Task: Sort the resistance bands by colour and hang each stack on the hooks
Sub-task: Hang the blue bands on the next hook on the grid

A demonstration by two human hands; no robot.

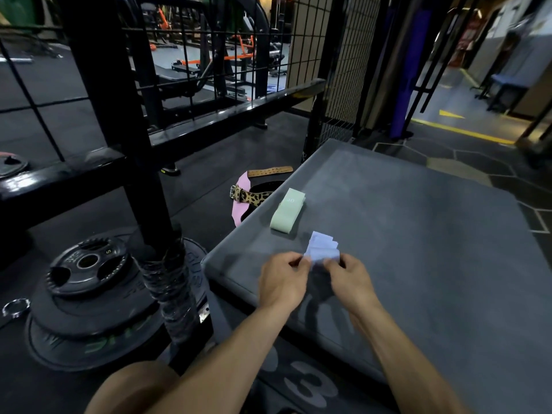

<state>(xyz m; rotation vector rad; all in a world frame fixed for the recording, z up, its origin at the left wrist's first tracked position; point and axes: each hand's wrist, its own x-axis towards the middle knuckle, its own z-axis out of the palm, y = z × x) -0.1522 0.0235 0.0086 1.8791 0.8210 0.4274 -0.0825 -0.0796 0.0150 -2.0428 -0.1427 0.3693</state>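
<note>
Both hands work a fanned stack of lilac bands over the near-left part of a grey padded platform.

The platform (pixel 418 234) has a large 3 printed on its near side wall, and stacked black weight plates (pixel 89 294) lie on the dark rubber floor beside its left edge. Left hand (pixel 282 280) and right hand (pixel 349 280) are curled, each pinching one end of the lilac bands (pixel 322 249), which fan upward between them, a little blurred. Just beyond, near the left edge, a folded pale green band stack (pixel 288 211) rests on the surface. Off that edge, a leopard-print belt (pixel 251 197) lies on the floor. Farther back stand a black wire-mesh rack (pixel 209 55) and orange-framed machines.
</note>
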